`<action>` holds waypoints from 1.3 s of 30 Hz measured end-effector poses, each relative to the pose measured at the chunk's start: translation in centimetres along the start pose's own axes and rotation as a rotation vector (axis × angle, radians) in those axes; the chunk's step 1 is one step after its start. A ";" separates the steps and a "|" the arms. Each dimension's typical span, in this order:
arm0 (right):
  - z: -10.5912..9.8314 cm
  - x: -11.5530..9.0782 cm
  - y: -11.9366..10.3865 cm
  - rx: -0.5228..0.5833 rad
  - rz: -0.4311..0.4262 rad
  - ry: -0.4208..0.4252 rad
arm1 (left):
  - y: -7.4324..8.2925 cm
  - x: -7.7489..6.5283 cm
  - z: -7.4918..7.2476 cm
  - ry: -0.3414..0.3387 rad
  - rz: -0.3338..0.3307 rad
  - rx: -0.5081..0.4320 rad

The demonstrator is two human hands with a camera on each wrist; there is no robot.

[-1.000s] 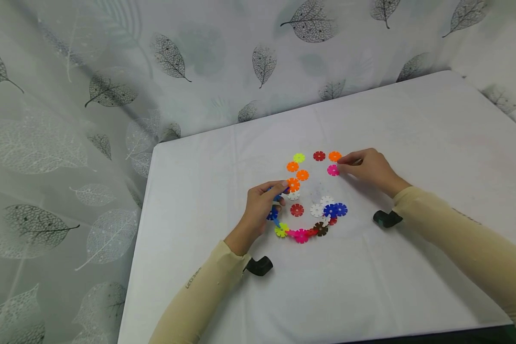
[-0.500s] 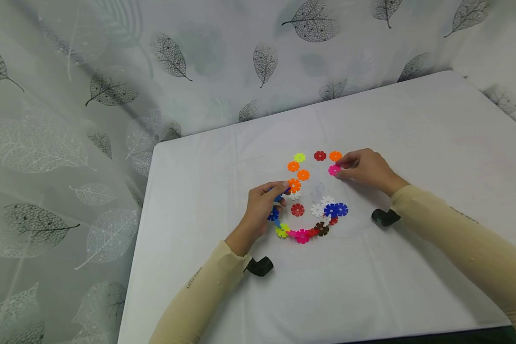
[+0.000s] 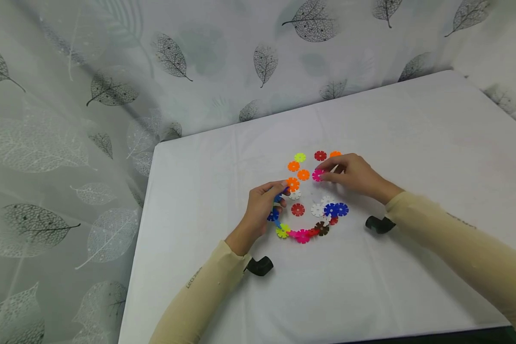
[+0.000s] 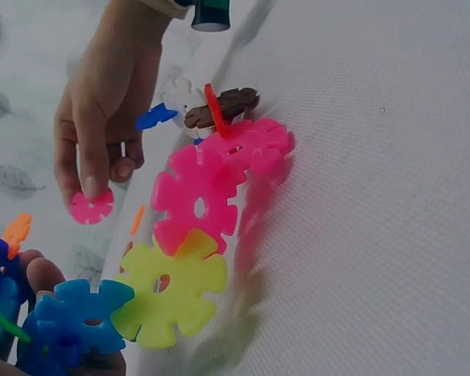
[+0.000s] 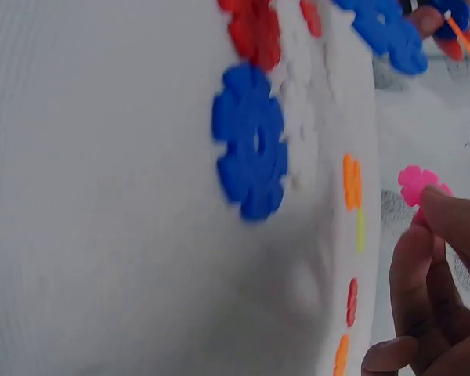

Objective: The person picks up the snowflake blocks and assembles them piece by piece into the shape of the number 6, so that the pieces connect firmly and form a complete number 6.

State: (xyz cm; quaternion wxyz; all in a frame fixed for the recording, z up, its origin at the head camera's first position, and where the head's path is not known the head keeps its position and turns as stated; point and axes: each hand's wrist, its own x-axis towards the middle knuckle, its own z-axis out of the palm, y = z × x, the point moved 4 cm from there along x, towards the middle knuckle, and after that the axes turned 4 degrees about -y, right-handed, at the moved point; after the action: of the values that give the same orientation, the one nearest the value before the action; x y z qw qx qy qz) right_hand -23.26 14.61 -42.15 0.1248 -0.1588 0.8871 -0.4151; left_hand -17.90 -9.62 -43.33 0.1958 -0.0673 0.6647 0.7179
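Discs point(image 3: 300, 175) look like thin moulded plastic, smooth faces. Yellow disc point(image 4: 168, 313) is semi-translucent, soft satin sheen. Pink disc point(image 4: 178, 188) next to it matches, and throws a pink-tinted shadow. Light-blue disc point(image 4: 73, 309): same smooth satin plastic. Brown disc point(image 4: 222, 108) reads duller, opaque. Dark-blue disc point(image 5: 236, 153): smooth, close to matt, though blurred. Worktop cloth point(image 4: 384, 204): white, matt, fine weave texture up close, faint creases. Leaf-print curtain point(image 3: 223, 52): thin, smooth, low sheen; fabric or plastic, can't tell. Sleeves point(image 3: 447, 243): smooth matt beige cloth. Black tubes point(image 3: 262, 266): smooth, hard-looking; plastic or metal unclear.
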 end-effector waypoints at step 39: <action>2.0 -1.9 -3.6 0.049 -0.297 0.070 | 0.3 -0.1 0.6 -0.058 0.016 0.036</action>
State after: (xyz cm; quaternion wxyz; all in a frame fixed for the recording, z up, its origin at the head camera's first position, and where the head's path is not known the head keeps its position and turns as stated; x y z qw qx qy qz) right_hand -20.12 11.77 -40.44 0.0349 -0.2704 0.8474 -0.4556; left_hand -17.88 -9.02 -42.92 0.2105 -0.0375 0.6720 0.7090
